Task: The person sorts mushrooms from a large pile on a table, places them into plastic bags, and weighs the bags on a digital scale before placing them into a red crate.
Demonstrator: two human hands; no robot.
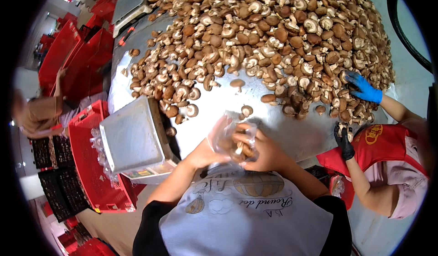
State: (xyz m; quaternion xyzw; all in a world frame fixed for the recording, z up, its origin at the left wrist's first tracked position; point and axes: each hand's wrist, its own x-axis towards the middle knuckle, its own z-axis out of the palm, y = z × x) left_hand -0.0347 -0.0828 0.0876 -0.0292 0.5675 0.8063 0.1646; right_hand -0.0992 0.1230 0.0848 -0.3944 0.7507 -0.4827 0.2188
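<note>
My left hand (209,150) grips one side of a clear plastic bag (222,132) in front of my chest. My right hand (264,148) curls around the bag's other side, its fingertips partly blurred behind the film. Between the hands, a few shiitake mushrooms (243,151) show in the bag; their exact number is hidden. Just past my fingers, a single shiitake mushroom (246,110) lies on the metal table (214,100), and another mushroom (237,83) rests farther off. A large heap of shiitake mushrooms (260,30) covers the table's far side.
Left of me stands a weighing scale (131,136) beside a red crate (85,153) holding clear bags. Another scale (130,2) and an orange-black cutter (126,36) lie far left. A co-worker's blue-gloved hand (364,87) touches the heap; their black-gloved hand (345,143) holds mushrooms.
</note>
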